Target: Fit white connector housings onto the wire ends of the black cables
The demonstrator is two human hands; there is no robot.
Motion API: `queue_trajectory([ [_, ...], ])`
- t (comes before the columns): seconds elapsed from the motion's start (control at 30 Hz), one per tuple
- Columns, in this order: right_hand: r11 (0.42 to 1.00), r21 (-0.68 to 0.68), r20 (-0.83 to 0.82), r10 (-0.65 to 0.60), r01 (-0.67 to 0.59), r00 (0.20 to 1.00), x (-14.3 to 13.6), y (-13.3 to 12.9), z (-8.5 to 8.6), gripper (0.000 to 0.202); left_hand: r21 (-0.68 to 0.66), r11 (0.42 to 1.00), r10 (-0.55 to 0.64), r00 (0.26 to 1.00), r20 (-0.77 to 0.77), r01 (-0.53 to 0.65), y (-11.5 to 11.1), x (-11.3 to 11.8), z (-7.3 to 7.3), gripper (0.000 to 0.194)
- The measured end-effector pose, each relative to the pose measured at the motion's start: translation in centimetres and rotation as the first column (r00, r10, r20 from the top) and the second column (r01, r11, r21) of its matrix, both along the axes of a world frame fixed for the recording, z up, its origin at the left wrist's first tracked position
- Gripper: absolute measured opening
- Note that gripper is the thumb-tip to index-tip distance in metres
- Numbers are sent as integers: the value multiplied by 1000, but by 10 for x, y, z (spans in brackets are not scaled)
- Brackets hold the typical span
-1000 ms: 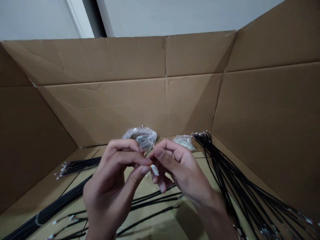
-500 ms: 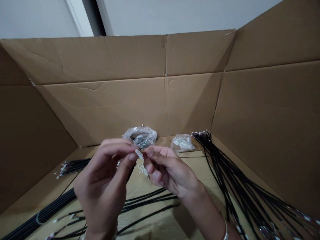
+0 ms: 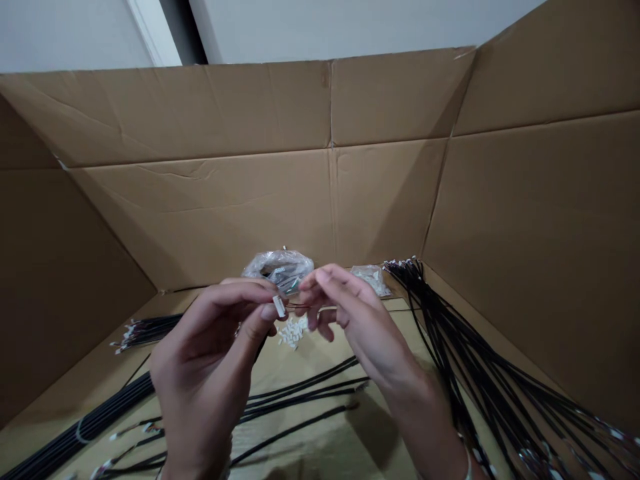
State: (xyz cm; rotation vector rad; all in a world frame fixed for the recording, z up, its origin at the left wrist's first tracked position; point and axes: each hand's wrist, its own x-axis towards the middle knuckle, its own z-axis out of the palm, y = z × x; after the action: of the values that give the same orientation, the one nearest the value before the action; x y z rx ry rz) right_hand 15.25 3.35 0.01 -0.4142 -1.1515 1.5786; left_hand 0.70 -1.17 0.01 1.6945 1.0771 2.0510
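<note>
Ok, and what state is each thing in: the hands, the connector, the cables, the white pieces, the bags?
Left hand: pinching, thumb against finger
White connector: held up in the left hand
Right hand: fingers loosely curled, grip unclear
Thin wires: stretching between connector and right hand
Tied cable bundle: banded together
Right-side cables: fanned out
Middle cables: lying loose
White pieces: heaped loose
Plastic bags: crumpled, closure unclear

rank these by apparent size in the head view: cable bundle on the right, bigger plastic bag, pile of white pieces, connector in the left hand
1. Cable bundle on the right
2. Bigger plastic bag
3. Pile of white pieces
4. Connector in the left hand; smallest, though nearer the camera
</note>
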Motion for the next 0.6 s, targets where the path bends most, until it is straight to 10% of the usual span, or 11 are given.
queue_trajectory([
  [0.27,921,149,-55,-355,359,933,11,-5,3,59,-127,970,-207,978,14,207,2,-1,8,12],
  [0.6,989,92,-429,-66,116,901,16,-19,20,77,-240,946,-211,976,52,218,2,-5,7,16],
])
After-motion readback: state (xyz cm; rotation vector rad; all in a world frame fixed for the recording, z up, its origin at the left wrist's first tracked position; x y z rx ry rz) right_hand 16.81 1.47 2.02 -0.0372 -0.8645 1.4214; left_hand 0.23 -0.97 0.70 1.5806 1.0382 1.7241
